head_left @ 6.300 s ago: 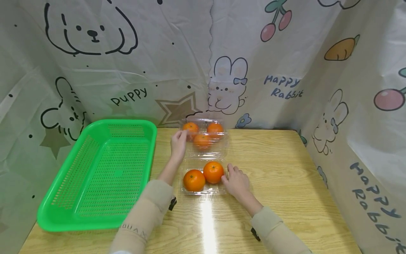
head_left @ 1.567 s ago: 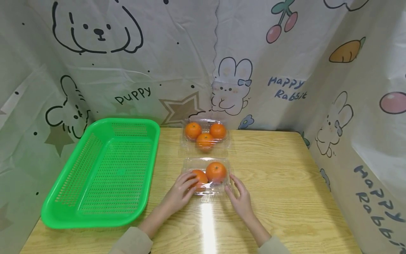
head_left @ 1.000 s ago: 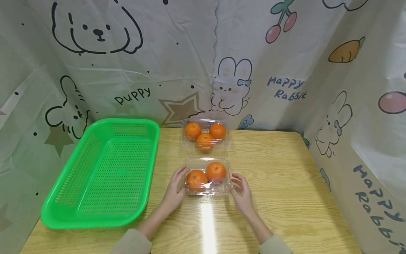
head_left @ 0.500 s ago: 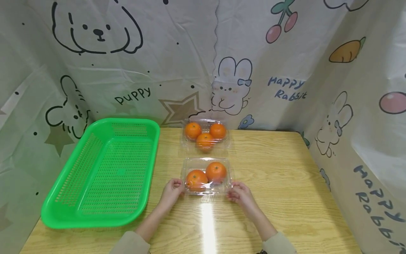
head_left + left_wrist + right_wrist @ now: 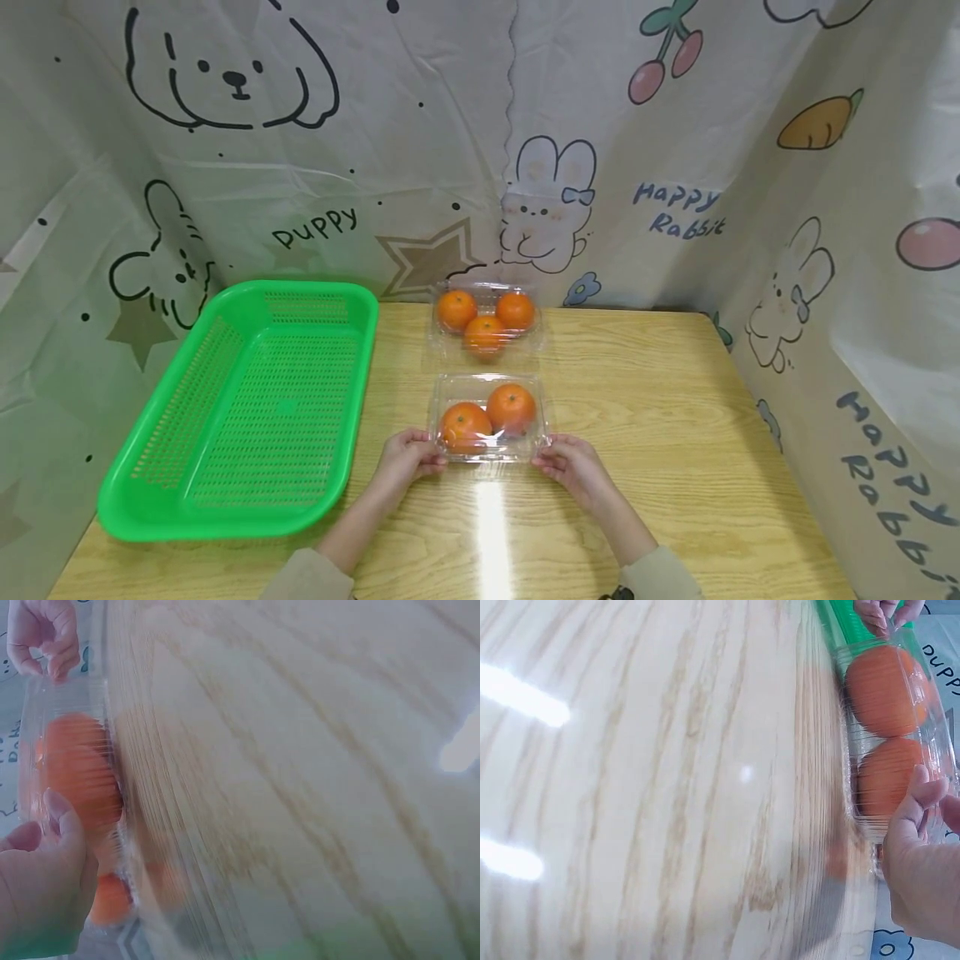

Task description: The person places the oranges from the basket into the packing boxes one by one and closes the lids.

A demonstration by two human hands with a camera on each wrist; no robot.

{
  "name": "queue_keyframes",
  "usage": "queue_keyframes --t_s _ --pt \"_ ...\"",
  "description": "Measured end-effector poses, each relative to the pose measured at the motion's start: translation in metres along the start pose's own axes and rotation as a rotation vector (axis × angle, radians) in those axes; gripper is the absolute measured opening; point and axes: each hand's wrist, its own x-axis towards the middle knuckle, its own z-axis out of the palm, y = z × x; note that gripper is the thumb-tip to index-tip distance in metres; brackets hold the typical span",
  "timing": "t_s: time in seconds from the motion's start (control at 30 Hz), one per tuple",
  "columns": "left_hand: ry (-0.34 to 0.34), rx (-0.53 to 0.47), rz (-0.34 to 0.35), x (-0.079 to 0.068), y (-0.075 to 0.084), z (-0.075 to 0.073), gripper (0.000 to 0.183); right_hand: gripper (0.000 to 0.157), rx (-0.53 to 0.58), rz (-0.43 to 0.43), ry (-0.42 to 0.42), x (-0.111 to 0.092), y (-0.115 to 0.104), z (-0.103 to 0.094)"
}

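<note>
A clear plastic clamshell box (image 5: 489, 457) holds two oranges (image 5: 512, 408) under its lowered lid, in the middle of the table. My left hand (image 5: 405, 458) pinches the front left corner between thumb and fingers. At the front right corner my right hand (image 5: 579, 468) pinches the rim the same way. In the left wrist view the left thumb and fingertips (image 5: 56, 806) are on the plastic edge, the oranges showing through. The right wrist view has the right hand (image 5: 922, 862) at the near end of the box and the left hand (image 5: 885, 613) at its far end.
Behind this box stands a second clear box (image 5: 538, 337) with three oranges (image 5: 485, 336), close to the patterned curtain (image 5: 450, 125). A green perforated plastic basket (image 5: 358, 417) stands on the left of the wooden table (image 5: 645, 383).
Earlier, my left hand was by the far box; then it came down to the near box, whose lid now covers the oranges. Both hands slid along its sides to the front corners.
</note>
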Motion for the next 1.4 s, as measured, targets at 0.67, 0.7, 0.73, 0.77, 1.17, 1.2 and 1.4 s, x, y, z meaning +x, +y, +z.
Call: queue_keyframes --t_s 0.67,0.7,0.73,0.77,1.17,1.2,1.4 --pt "-0.001 0.019 -0.009 -0.001 0.002 -0.002 0.016 0.010 0.028 0.015 0.026 0.001 0.000 0.002" --pt "0.001 0.026 -0.004 -0.001 0.002 -0.002 0.016 0.010 0.027 0.014 0.024 0.001 0.000 0.002" --pt "0.002 0.037 0.003 -0.001 0.001 -0.002 0.016 0.010 0.021 0.011 0.023 0.000 0.000 0.002" --pt "0.006 0.052 0.012 -0.001 0.001 -0.001 0.016 0.010 0.012 0.008 0.024 0.000 0.000 0.002" --pt "0.113 0.614 0.403 -0.003 -0.008 0.001 0.044 0.045 -0.610 -0.313 0.260 -0.008 -0.002 0.018" --pt "0.120 0.647 0.446 -0.004 -0.009 0.001 0.048 0.047 -0.671 -0.368 0.264 -0.009 -0.002 0.019" --pt "0.109 0.787 0.668 -0.006 -0.010 0.004 0.056 0.056 -0.973 -0.637 0.259 -0.008 0.003 0.019"
